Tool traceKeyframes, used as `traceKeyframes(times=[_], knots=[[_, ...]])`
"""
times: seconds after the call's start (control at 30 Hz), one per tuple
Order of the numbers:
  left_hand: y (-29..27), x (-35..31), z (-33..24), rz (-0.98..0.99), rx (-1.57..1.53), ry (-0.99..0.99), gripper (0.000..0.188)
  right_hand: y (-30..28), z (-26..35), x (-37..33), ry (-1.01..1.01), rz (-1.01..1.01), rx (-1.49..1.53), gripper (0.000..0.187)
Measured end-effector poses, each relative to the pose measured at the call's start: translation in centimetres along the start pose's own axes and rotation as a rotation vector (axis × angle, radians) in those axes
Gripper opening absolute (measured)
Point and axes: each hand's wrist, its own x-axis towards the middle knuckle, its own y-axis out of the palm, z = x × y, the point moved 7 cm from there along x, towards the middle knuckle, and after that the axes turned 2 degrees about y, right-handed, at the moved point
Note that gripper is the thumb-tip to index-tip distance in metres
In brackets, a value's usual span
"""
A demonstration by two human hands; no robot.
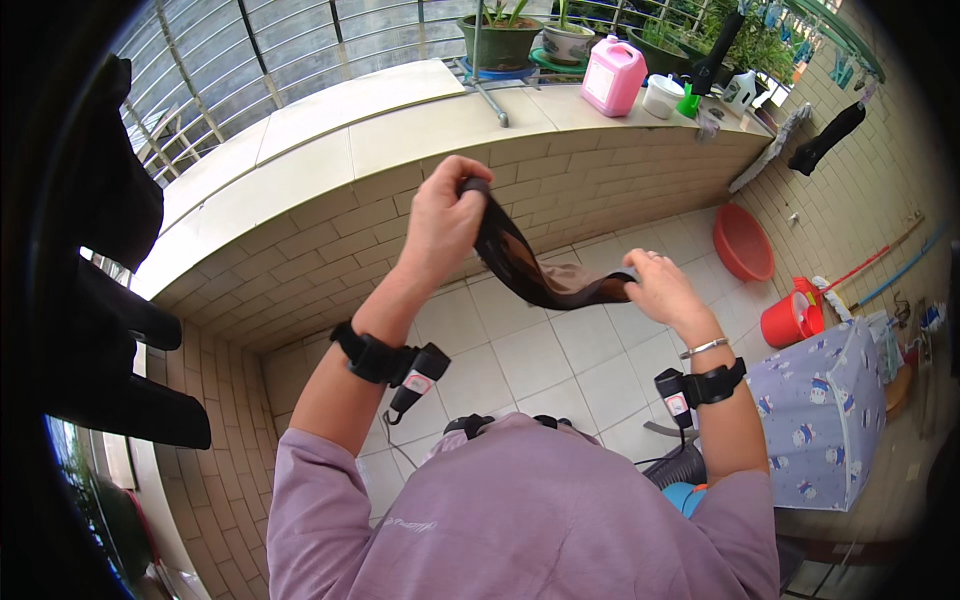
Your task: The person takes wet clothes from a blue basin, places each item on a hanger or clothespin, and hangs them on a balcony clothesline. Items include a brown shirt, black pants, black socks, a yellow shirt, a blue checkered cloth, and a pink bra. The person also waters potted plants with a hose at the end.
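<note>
A small piece of dark cloth, perhaps a garment [512, 262], hangs stretched in the air between my two hands, sagging in the middle. Its edges are black, with brown and beige fabric showing inside; its exact kind is unclear. My left hand [443, 222] is closed on its upper end and held higher. Lower and to the right, my right hand [662, 288] pinches the other end. Both wrists wear black straps with small devices, and a bracelet [704, 348] circles the right one.
Along the tiled ledge [400, 140] stand potted plants [500, 45], a pink jug [613, 77] and a white tub [662, 96]. A red basin [743, 243], a red bucket [792, 320] and a purple patterned cover [810, 420] are at right. Dark clothes [130, 330] hang at left, a black sock [828, 138] at right.
</note>
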Motion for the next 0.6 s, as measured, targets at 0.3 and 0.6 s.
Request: traceKeyframes(times=[0.3, 0.6], knots=[[5.0, -0.3, -3.3, 0.143, 0.357, 0.193, 0.02, 2.3, 10.1, 0.7, -0.075, 0.21, 0.883, 0.025], [1.6, -2.8, 3.4, -0.01, 0.335, 0.193, 0.046, -5.9, 11.3, -1.0, -0.21, 0.112, 1.67, 0.013]])
